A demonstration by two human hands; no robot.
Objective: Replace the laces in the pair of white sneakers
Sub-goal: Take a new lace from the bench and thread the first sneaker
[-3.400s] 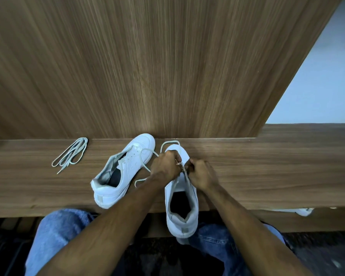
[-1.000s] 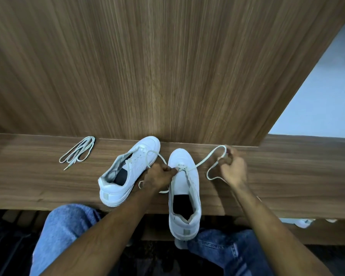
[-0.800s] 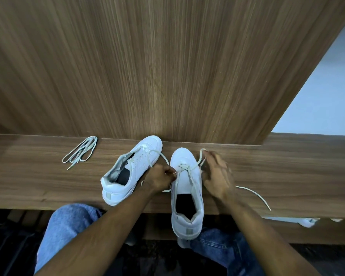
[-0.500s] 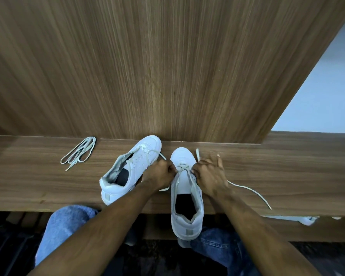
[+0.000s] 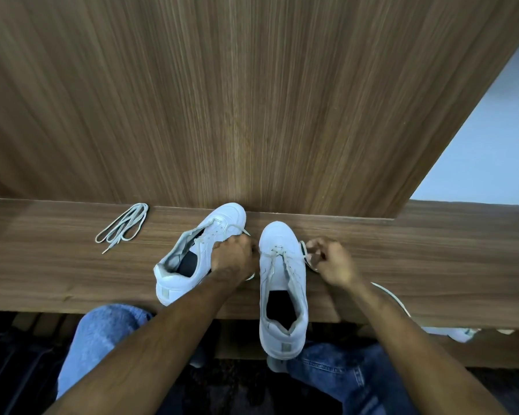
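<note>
Lacing is under way on the right-hand sneaker [image 5: 283,283], which lies toe toward the wall panel [image 5: 252,100] with its heel hanging over the shelf edge above the person's knee; that overhang seems meant to bring the eyelets close to the hands; a lace [image 5: 277,255] crosses its lowest eyelets near the toe, and only those rows look threaded, so this shoe is at an early stage. The left hand [image 5: 235,259] rests against the shoe's left side, fingers curled, apparently gripping one lace end and steadying the upper; the right hand [image 5: 330,263] sits just beside the right side, fingers curled and pinching the other end, whose slack trails off along the shelf [image 5: 432,265] behind the wrist; probably it is drawing the lace taut. The second sneaker [image 5: 198,253] lies angled just to the left, touching the left forearm, a lace loose at its toe; its opening shows only dark lining. Farther left, well apart, a spare bundle of laces [image 5: 123,226] lies folded on the shelf; whether old or new I cannot tell.
</note>
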